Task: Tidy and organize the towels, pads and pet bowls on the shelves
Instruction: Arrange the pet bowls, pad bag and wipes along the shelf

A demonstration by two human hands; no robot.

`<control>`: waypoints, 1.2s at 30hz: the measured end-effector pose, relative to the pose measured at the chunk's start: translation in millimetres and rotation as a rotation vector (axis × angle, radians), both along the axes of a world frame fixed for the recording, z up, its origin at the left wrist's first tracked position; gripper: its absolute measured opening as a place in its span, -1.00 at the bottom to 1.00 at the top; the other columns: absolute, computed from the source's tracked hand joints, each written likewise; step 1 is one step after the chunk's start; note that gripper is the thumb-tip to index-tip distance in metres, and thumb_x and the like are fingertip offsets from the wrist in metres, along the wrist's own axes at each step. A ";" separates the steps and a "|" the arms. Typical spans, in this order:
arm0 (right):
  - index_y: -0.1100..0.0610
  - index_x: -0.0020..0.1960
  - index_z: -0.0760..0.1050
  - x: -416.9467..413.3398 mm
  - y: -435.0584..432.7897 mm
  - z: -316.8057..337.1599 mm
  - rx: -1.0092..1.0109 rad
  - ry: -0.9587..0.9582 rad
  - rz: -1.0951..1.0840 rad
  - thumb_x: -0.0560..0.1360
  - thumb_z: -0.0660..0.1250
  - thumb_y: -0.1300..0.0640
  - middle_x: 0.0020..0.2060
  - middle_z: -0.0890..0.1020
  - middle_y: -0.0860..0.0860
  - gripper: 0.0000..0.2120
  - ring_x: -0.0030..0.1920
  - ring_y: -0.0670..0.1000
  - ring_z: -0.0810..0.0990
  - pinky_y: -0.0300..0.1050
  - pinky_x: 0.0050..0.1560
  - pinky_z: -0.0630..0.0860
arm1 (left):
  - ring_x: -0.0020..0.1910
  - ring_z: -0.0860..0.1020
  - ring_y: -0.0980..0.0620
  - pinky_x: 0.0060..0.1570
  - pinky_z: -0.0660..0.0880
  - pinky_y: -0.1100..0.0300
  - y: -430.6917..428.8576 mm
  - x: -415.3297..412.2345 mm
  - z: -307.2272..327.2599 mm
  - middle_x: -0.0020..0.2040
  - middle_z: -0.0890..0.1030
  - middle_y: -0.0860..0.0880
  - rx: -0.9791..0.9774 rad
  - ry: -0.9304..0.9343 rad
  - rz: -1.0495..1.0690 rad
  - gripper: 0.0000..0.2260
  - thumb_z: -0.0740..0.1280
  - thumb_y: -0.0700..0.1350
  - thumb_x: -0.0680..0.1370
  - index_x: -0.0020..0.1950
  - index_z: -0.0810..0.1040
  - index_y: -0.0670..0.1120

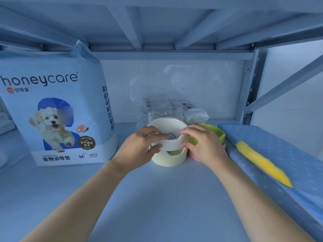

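A white pet bowl (167, 126) is tilted above a cream bowl (170, 158) that stands on the shelf (157, 198) at centre. My left hand (139, 147) grips the white bowl's near rim from the left, thumb under and fingers over. From the right, my right hand (203, 144) pinches the same rim. A green bowl (214, 132) sits just behind my right hand, with something pink (192, 156) showing beneath that hand. A large blue pack of pet training pads (57, 109) stands upright at the left.
A clear plastic bag (157, 105) and a white wrapped pack (194, 112) lie behind the bowls against the back wall. A blue dotted pad with a yellow stripe (265, 161) lies along the right edge. The upper shelf's underside (157, 23) hangs low overhead.
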State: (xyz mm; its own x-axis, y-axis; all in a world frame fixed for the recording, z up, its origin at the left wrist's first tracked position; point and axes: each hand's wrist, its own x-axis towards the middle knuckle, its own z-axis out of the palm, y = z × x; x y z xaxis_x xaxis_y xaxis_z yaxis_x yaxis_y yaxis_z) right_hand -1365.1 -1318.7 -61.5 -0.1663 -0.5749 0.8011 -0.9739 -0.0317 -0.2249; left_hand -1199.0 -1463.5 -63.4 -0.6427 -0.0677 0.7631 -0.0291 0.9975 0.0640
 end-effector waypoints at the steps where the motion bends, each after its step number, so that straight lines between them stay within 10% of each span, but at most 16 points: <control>1: 0.13 -0.12 0.57 -0.6 -0.6 -0.7 -0.004 0.000 -0.004 0.22 0.54 0.28 -0.16 0.62 0.00 -0.73 -0.20 -0.05 0.46 -0.14 -0.23 0.38 | -0.05 0.46 0.14 -0.19 0.50 0.22 -0.4 0.7 -1.1 0.00 0.55 0.09 0.002 0.003 -0.013 -0.69 0.40 -0.20 0.44 0.13 0.58 0.09; 8: 0.12 -0.12 0.58 -7.8 -1.5 -4.1 -0.014 -0.005 -0.051 0.23 0.54 0.26 -0.15 0.63 -0.03 -0.74 -0.13 -0.06 0.46 -0.18 -0.20 0.38 | 0.09 0.48 0.12 0.01 0.43 0.32 4.2 -0.2 -1.1 0.13 0.53 0.04 0.112 0.075 0.023 -0.66 0.41 -0.27 0.45 0.18 0.56 -0.01; 36: 0.14 -0.02 0.59 1.8 6.2 -4.1 0.150 -0.057 -0.022 0.31 0.48 0.28 -0.09 0.63 -0.03 -0.75 -0.20 0.06 0.59 -0.08 -0.18 0.50 | -0.11 0.45 0.16 -0.21 0.29 0.54 4.9 -3.4 -19.2 -0.03 0.53 0.06 0.178 0.000 0.070 -0.86 0.31 -0.23 0.53 0.04 0.57 -0.06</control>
